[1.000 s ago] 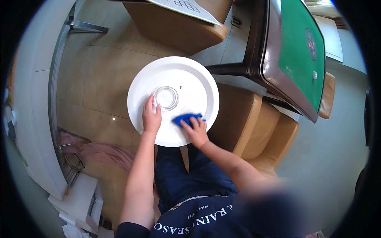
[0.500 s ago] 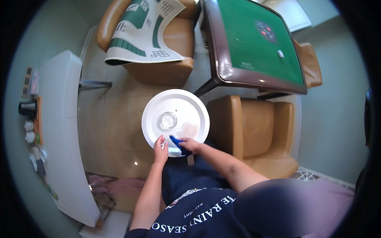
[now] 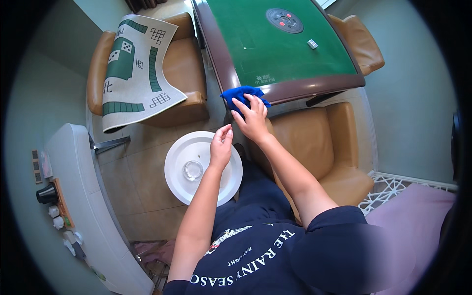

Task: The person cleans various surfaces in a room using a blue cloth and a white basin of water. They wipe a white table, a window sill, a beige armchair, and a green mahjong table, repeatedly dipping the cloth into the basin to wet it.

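My right hand [image 3: 254, 120] presses a bunched blue cloth [image 3: 244, 93] against the near corner of a green-topped mahjong table [image 3: 216, 59] with a brown rim. Its fingers spread over the cloth and hold it there. Below and left of it, my left hand [image 3: 221, 149] hovers over a round white tray-like top [image 3: 173, 183]. The left fingers are slightly bent, the thumb a little apart, and nothing shows in them. A clear round glass dish [image 3: 193, 170] sits on the white top, with a small dark speck near it.
A tan armchair [image 3: 307, 142] stands right of my legs. Another armchair [image 3: 184, 69], far left, has a printed mat [image 3: 142, 69] draped over it. A long white counter [image 3: 81, 172] runs along the left, and a white tile [image 3: 312, 44] lies on the mahjong table.
My right hand has carried the blue cloth from the white top up to the table corner, where the cloth is spread wider. My left hand has moved forward and right. The view has shifted.
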Action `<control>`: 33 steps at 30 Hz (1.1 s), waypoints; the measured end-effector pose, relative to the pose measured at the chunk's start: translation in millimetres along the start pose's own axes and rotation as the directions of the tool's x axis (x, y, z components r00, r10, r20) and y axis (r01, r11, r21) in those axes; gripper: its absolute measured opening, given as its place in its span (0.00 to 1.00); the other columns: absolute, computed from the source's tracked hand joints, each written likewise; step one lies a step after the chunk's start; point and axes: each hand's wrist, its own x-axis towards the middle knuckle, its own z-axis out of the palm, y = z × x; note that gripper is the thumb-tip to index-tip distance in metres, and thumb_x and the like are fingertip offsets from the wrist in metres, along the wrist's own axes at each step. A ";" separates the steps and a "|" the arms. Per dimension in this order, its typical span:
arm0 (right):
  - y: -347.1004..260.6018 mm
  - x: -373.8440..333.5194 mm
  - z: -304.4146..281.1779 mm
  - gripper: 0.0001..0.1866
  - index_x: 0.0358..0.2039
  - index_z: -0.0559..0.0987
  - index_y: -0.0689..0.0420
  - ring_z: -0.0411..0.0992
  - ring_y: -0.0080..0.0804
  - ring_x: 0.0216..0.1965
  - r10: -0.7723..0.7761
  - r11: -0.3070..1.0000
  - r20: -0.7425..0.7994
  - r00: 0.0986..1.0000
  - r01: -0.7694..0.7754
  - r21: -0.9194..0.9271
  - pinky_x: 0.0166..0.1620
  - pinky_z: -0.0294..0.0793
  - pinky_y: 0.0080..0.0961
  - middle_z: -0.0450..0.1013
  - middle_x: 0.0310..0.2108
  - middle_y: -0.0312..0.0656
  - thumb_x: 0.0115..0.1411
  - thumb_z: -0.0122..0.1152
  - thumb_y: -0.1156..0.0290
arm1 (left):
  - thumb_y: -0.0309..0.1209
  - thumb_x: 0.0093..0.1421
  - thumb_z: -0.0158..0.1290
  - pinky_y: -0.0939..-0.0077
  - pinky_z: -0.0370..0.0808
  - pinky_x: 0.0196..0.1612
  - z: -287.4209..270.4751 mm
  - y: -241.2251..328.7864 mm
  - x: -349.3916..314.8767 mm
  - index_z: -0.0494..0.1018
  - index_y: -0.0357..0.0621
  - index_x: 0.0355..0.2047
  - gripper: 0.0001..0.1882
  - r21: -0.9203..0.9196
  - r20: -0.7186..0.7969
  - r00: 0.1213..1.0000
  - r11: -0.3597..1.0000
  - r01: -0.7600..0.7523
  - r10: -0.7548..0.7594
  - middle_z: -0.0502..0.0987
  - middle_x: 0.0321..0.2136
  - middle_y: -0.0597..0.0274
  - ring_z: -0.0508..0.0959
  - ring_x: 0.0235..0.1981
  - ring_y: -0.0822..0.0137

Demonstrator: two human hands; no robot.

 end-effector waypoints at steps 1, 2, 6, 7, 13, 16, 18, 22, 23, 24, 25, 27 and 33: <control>13.2 5.2 9.8 0.27 0.61 0.74 0.39 0.57 0.51 0.63 0.008 1.000 0.018 1.000 -0.008 -0.029 0.65 0.50 0.53 0.62 0.61 0.48 0.61 0.63 0.55 | 0.36 0.72 0.49 0.76 0.72 0.54 6.9 2.4 12.1 0.70 0.39 0.59 0.20 0.014 -0.014 1.000 1.000 0.015 -0.015 0.75 0.55 0.57 0.74 0.55 0.69; 26.0 10.7 19.6 0.28 0.62 0.73 0.39 0.56 0.52 0.64 0.017 0.998 0.036 0.999 -0.015 -0.059 0.65 0.50 0.54 0.62 0.62 0.48 0.61 0.62 0.54 | 0.37 0.72 0.48 0.72 0.69 0.59 12.0 -2.0 25.6 0.67 0.38 0.61 0.22 0.047 -0.018 1.000 0.999 0.016 -0.016 0.72 0.59 0.54 0.71 0.59 0.65; 35.8 31.2 48.5 0.33 0.67 0.67 0.33 0.48 0.56 0.70 -0.021 0.995 0.144 0.989 0.034 -0.090 0.67 0.43 0.62 0.56 0.67 0.47 0.61 0.61 0.51 | 0.39 0.72 0.48 0.64 0.66 0.63 29.5 -24.6 76.4 0.63 0.36 0.64 0.26 0.221 -0.295 0.954 0.975 0.007 0.060 0.68 0.60 0.44 0.70 0.60 0.56; 37.8 35.9 54.2 0.33 0.67 0.68 0.33 0.47 0.56 0.71 -0.053 0.996 0.134 0.990 0.062 -0.068 0.67 0.42 0.63 0.56 0.68 0.46 0.60 0.62 0.51 | 0.41 0.72 0.47 0.64 0.66 0.63 37.9 -20.1 90.4 0.61 0.35 0.64 0.27 0.130 -0.353 0.935 0.991 0.035 0.014 0.68 0.59 0.44 0.70 0.60 0.56; 49.4 105.4 79.6 0.28 0.61 0.74 0.33 0.50 0.54 0.70 -0.151 0.988 0.149 0.977 0.147 0.037 0.65 0.46 0.70 0.59 0.66 0.40 0.58 0.64 0.53 | 0.48 0.74 0.39 0.66 0.65 0.61 62.0 -7.1 147.0 0.60 0.36 0.63 0.29 -0.018 -0.519 0.841 0.986 0.166 -0.151 0.68 0.59 0.45 0.69 0.59 0.57; 59.0 156.7 104.0 0.26 0.57 0.77 0.36 0.52 0.54 0.69 -0.164 0.981 0.070 0.984 0.155 0.117 0.65 0.50 0.68 0.62 0.64 0.42 0.56 0.67 0.58 | 0.48 0.74 0.40 0.60 0.70 0.55 65.4 -7.3 176.6 0.68 0.34 0.52 0.26 0.060 -0.704 0.696 0.965 0.256 -0.141 0.75 0.49 0.41 0.75 0.51 0.49; 66.0 189.4 120.8 0.27 0.57 0.77 0.36 0.53 0.55 0.68 -0.168 0.976 0.038 0.985 0.161 0.143 0.65 0.51 0.67 0.62 0.64 0.42 0.55 0.68 0.58 | 0.49 0.73 0.41 0.57 0.70 0.54 63.6 -0.3 195.7 0.69 0.35 0.51 0.26 0.226 -0.725 0.688 0.933 0.281 -0.031 0.77 0.47 0.40 0.76 0.50 0.45; 74.2 247.8 154.3 0.27 0.57 0.77 0.35 0.54 0.56 0.68 -0.152 0.976 -0.023 0.988 0.154 0.153 0.66 0.52 0.64 0.62 0.64 0.42 0.54 0.68 0.58 | 0.54 0.72 0.37 0.56 0.71 0.54 75.2 15.4 229.0 0.73 0.41 0.52 0.29 0.292 -0.795 0.602 0.821 0.491 -0.077 0.77 0.50 0.44 0.76 0.52 0.44; 76.4 262.5 162.6 0.27 0.57 0.77 0.35 0.54 0.56 0.68 -0.145 0.978 -0.039 0.989 0.149 0.145 0.66 0.53 0.64 0.62 0.64 0.42 0.54 0.68 0.58 | 0.54 0.71 0.37 0.55 0.71 0.54 79.9 22.5 233.8 0.73 0.44 0.51 0.28 0.300 -0.825 0.550 0.729 0.616 -0.125 0.77 0.51 0.47 0.76 0.52 0.44; 79.7 277.1 170.2 0.27 0.57 0.77 0.35 0.53 0.55 0.68 -0.138 0.980 -0.046 0.989 0.143 0.136 0.67 0.52 0.63 0.62 0.64 0.42 0.55 0.68 0.57 | 0.56 0.70 0.36 0.53 0.73 0.51 86.0 28.4 234.3 0.75 0.47 0.51 0.29 0.304 -0.848 0.518 0.693 0.654 -0.117 0.79 0.50 0.50 0.77 0.50 0.45; 82.0 291.0 174.9 0.26 0.57 0.77 0.35 0.53 0.55 0.69 -0.131 0.982 -0.056 0.990 0.137 0.127 0.67 0.52 0.62 0.62 0.64 0.42 0.55 0.68 0.57 | 0.56 0.70 0.36 0.52 0.73 0.50 89.9 30.7 235.4 0.75 0.47 0.50 0.29 0.321 -0.853 0.511 0.670 0.670 -0.103 0.79 0.49 0.50 0.78 0.49 0.45; 84.4 316.0 182.0 0.27 0.58 0.76 0.34 0.54 0.54 0.68 -0.128 0.987 -0.030 0.991 0.130 0.095 0.67 0.53 0.62 0.62 0.64 0.42 0.56 0.67 0.57 | 0.56 0.70 0.37 0.49 0.73 0.48 93.5 33.1 236.4 0.75 0.46 0.50 0.29 0.354 -0.864 0.498 0.616 0.704 -0.074 0.80 0.48 0.50 0.78 0.47 0.44; 92.2 276.5 150.7 0.25 0.55 0.78 0.42 0.57 0.54 0.65 -0.192 0.964 -0.048 0.980 0.198 0.179 0.66 0.55 0.58 0.65 0.62 0.44 0.55 0.67 0.62 | 0.56 0.70 0.36 0.45 0.73 0.46 91.8 25.7 239.9 0.76 0.46 0.47 0.30 0.363 -0.881 0.471 0.578 0.731 -0.041 0.81 0.44 0.48 0.78 0.45 0.41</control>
